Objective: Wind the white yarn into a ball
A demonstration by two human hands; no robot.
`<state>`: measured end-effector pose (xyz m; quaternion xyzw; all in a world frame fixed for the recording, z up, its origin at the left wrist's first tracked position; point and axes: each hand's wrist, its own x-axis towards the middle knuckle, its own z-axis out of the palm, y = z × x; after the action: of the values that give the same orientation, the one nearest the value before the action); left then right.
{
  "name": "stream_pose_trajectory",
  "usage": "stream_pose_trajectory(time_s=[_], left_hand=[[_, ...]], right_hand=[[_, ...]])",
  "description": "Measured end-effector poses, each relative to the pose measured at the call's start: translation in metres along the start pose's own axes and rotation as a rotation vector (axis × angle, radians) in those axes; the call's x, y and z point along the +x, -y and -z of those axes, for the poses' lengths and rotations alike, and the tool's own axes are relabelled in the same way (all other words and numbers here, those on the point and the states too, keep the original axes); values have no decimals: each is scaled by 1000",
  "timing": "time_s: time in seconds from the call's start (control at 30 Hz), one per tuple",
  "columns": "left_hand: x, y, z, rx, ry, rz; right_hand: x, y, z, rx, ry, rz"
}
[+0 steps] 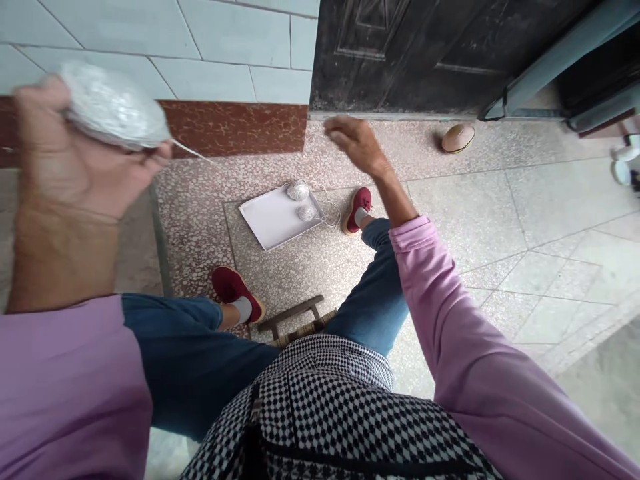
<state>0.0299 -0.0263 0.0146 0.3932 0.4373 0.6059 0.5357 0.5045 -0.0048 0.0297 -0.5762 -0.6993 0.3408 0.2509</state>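
Note:
My left hand (85,153) is raised at the upper left, fingers curled round a large white ball of yarn (117,107). A thin strand (193,152) runs from the ball down to the right and fades from sight against the floor. Above the floor near the door, my right hand (356,141) is closed with its fingertips together, slightly blurred. What it holds, if anything, cannot be made out. On the floor between my feet lies a white tray (273,217). Two smaller balls of yarn, one farther back (299,191) and one nearer (307,213), rest at its right end, with loose strands looping over the rim.
My red shoes, the left (235,290) and the right (358,208), flank the tray. Part of a low wooden stool (295,320) shows beneath me. A tiled wall (220,40) and a dark door (400,53) stand ahead. A round tan object (457,138) sits by the door.

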Motion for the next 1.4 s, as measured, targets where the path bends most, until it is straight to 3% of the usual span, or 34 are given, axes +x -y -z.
stream_pose_trajectory(time_s=[0.07,0.13,0.2,0.3,0.47,0.67,0.73,0.8,0.9,1.03,1.13,1.23,1.4], left_hand=[[-6,5,-40,-51,76,15],[-16,6,-71,-78,182,43],[-27,6,-91,-88,205,61],[-39,7,-104,-94,163,93],[-38,12,-98,-131,79,124],[-22,42,-81,58,-43,-7],[-24,51,-80,147,-54,-57],[-33,57,-80,203,11,-37],[-52,60,-83,149,240,100],[-69,62,-87,-25,410,162],[-73,64,-89,-14,516,227],[-75,63,-93,-4,535,228],[-79,57,-102,35,445,185]], right_hand=[[7,23,-42,200,98,143],[10,41,-79,349,186,194],[9,54,-105,466,269,213],[-1,67,-122,538,334,230],[-38,95,-126,333,329,123],[-70,119,-114,132,465,321],[-63,115,-102,134,398,383],[-47,106,-88,152,252,428],[-24,89,-72,163,86,438],[-19,82,-71,216,84,382],[-25,89,-79,250,90,311],[-23,94,-86,233,85,242],[-10,89,-89,250,105,239]])
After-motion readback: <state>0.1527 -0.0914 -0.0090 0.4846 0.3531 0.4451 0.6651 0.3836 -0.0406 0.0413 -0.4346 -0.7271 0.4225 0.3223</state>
